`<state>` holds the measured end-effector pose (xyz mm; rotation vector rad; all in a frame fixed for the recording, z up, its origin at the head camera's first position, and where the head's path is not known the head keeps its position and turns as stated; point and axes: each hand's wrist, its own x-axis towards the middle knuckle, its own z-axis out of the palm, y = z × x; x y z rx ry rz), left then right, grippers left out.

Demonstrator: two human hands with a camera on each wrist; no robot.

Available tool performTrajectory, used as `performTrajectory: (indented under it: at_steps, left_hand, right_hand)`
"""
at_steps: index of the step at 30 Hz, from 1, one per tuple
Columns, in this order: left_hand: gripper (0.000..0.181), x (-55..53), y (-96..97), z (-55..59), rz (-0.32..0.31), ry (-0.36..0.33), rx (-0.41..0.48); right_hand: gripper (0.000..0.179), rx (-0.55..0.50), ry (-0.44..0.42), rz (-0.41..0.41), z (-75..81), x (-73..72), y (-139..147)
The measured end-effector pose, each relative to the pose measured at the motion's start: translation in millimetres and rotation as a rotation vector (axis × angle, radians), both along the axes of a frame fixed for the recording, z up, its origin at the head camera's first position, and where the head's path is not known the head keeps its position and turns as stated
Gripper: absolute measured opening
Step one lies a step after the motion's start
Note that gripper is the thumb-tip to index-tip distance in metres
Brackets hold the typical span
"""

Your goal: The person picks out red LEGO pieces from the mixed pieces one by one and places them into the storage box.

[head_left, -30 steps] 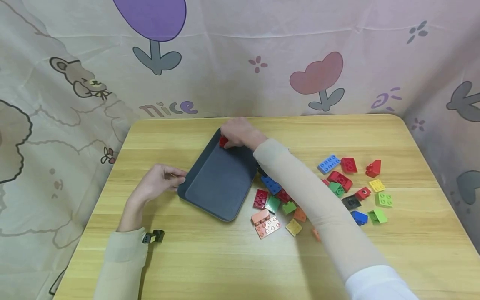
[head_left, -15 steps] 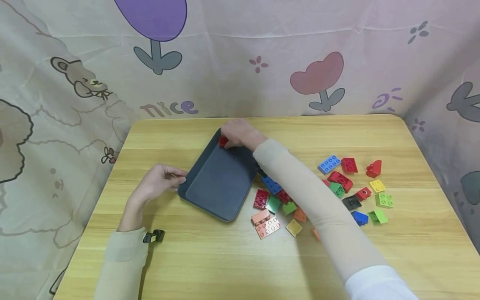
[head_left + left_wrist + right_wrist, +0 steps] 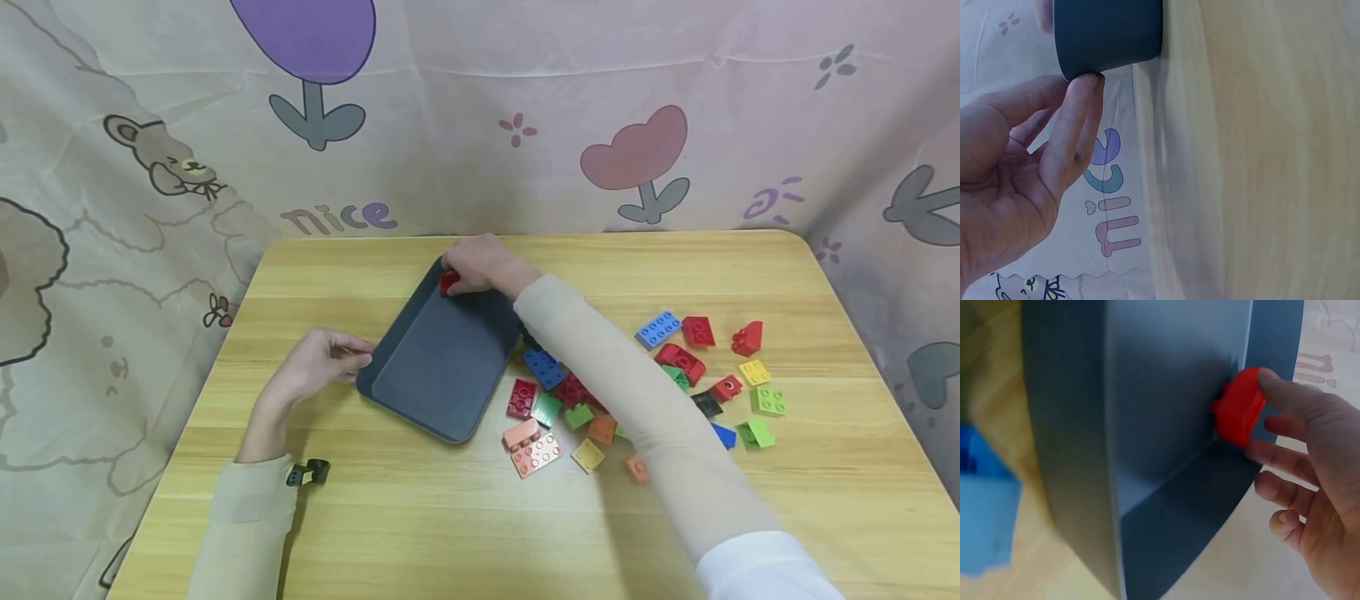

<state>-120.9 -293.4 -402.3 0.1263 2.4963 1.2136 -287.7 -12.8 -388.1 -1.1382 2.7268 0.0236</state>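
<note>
A dark grey tray (image 3: 438,367) lies at an angle on the table, left of a spread of toy building bricks. My left hand (image 3: 311,367) pinches its near left corner with thumb and fingertips; the left wrist view shows the fingertips right at the tray's outer wall (image 3: 1110,37). Inside the tray's far corner is a red toy brick (image 3: 1238,409). My right hand (image 3: 480,262) reaches over the far rim and pinches this brick between thumb and fingers, the other fingers loosely bent. The brick is half covered by the hand in the head view.
Bricks of several colours lie right of the tray, including a blue one (image 3: 543,368) close to its edge, a pink plate (image 3: 536,454) and a light green brick (image 3: 768,401). My right forearm crosses over part of them. A printed cloth (image 3: 465,117) hangs behind the table.
My right forearm has shifted slightly to the right, uncovering more of an orange brick. Both hands keep their hold on the red brick and the tray, which stay in place.
</note>
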Motion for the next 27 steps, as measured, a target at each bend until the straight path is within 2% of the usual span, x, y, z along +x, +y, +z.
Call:
performTrajectory:
  at_steps: [8,13,22,27]
  left_hand:
    - [0.029,-0.7,0.5,-0.2,0.006,-0.004,-0.008]
    - [0.029,-0.8,0.1,-1.1,0.008,-0.003,-0.013]
    - [0.028,-0.5,-1.0,-0.7,0.008,-0.004,-0.01]
    - [0.028,0.1,-0.6,0.3,0.005,-0.004,-0.008]
  right_hand:
    - [0.062,-0.023,0.03,0.025,13.9,-0.7,18.4]
    - [0.069,-0.021,0.046,0.034,21.3,1.6,35.5]
    - [0.09,0.019,0.041,-0.018,31.6,9.8,66.6]
    - [0.095,-0.005,0.037,-0.054,40.5,16.0,87.1]
